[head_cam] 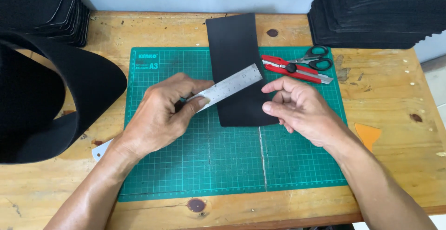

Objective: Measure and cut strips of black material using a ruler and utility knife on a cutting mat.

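Observation:
A black rectangular sheet [234, 44] lies lengthwise on a green cutting mat [232, 160]. My left hand [160, 116] grips a steel ruler [232, 85], which lies slanted across the sheet's middle; the ruler's far end pokes out below my wrist at the mat's left edge. My right hand [302, 109] rests at the sheet's lower right corner, thumb and fingertips pinching or touching its edge.
A red utility knife [290, 69] and black-handled scissors [316, 58] lie at the mat's upper right. Stacks of black sheets [371, 16] sit at the back right and back left [46, 11]. A large curled black sheet [42, 100] overhangs the left. An orange scrap [368, 134] lies on the wooden table [395, 95].

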